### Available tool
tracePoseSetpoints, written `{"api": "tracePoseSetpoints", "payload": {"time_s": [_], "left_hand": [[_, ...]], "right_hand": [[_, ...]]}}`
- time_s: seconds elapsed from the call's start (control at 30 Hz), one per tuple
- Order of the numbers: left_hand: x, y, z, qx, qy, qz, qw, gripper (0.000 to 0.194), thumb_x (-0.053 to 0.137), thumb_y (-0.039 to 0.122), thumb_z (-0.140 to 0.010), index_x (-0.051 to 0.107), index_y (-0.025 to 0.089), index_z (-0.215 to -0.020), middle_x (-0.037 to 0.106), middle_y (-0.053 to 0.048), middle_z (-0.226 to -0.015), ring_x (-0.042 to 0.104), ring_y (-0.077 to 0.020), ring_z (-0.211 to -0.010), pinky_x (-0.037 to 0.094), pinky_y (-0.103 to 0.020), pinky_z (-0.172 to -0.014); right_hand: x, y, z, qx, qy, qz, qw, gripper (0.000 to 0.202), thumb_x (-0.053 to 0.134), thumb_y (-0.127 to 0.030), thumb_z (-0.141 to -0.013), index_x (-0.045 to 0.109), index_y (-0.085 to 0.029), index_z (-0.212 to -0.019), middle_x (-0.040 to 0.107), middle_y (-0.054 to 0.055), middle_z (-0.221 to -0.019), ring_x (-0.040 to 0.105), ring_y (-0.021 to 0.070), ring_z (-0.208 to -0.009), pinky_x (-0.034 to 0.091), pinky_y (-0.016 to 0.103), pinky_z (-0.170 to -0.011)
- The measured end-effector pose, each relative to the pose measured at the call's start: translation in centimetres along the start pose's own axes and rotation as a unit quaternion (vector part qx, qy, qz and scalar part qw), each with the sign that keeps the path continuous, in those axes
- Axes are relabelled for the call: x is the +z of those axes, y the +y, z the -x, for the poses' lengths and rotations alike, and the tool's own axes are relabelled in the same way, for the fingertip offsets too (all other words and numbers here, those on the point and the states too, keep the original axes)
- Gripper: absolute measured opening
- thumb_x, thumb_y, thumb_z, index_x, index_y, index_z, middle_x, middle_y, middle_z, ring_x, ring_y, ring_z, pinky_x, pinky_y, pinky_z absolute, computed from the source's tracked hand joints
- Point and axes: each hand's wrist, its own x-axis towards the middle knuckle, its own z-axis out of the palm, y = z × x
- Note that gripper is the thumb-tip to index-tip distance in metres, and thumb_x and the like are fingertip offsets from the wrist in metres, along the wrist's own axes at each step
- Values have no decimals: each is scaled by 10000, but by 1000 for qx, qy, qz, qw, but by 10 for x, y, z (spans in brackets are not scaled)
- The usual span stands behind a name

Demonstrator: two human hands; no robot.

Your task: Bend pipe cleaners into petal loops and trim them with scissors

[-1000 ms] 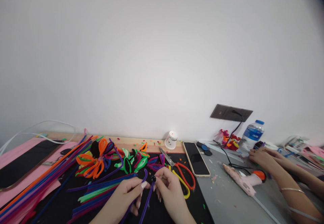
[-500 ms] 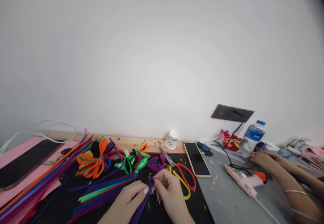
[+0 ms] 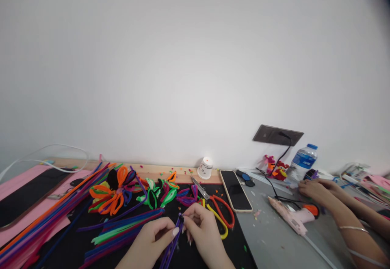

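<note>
Above a black mat [image 3: 236,248] on the worktop [image 3: 265,236], two bare hands work close together: the left hand [image 3: 152,236] pinches purple pipe cleaners [image 3: 171,246] between thumb and finger, while the right hand [image 3: 202,230] grips a small black piece [image 3: 181,219] at their upper end, apparently to line up the slim stems. Loose pipe cleaners [image 3: 122,230] lie beside the left hand and red-and-yellow-handled scissors [image 3: 206,196] beside the right, both seemingly placed for easy reach.

Purple pipe cleaners [image 3: 173,242] cut off by bottom edge. Black piece [image 3: 180,218] at right hand [image 3: 201,229] too small to identify. Cup [image 3: 205,166] lettering unreadable.
</note>
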Motion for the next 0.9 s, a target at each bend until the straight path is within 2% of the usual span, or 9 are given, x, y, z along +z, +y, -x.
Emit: {"api": "tracePoseSetpoints", "payload": {"time_s": [0.1, 0.33, 0.57, 0.73, 0.9], "left_hand": [[1, -4, -2, -29, -15, 51, 998, 316, 532, 461, -732, 461, 169, -634, 333, 92, -506, 318, -67, -448, 249, -165, -407], [6, -12, -4, -78, -32, 117, 990, 378, 582, 524, -660, 430, 181, -611, 447, 77, -455, 460, -87, -398, 391, -201, -413], [9, -12, -3, -105, -47, 94, 989, 365, 605, 499, -649, 456, 167, -632, 517, 57, -452, 486, -69, -389, 374, -152, -388], [11, -14, -4, -97, -59, 108, 988, 354, 616, 491, -647, 478, 169, -691, 511, 68, -444, 471, -64, -348, 368, -147, -360], [10, -15, -4, -92, -78, 79, 990, 372, 593, 497, -668, 553, 134, -743, 514, 46, -451, 487, -73, -367, 354, -149, -368]], "right_hand": [[0, -2, 0, 1, 5, -2, 1000, 86, 542, -202, -704, 499, -150, -651, 448, -67, -456, 389, 58, -359, 290, 160, -363], [-1, -4, 1, 0, -9, -31, 999, 119, 563, -235, -702, 504, -150, -645, 468, -63, -456, 381, 52, -354, 283, 158, -359], [0, -3, 2, -3, -22, -20, 1000, 46, 536, -164, -692, 523, -143, -654, 456, -71, -445, 374, 46, -347, 274, 153, -353], [-1, -5, 3, -7, -25, -14, 1000, 27, 514, -128, -685, 526, -141, -663, 418, -84, -421, 371, 47, -347, 268, 150, -357], [0, -5, 3, -10, -34, -15, 999, 34, 505, -114, -677, 520, -142, -666, 413, -87, -416, 371, 49, -336, 270, 153, -354]]}}
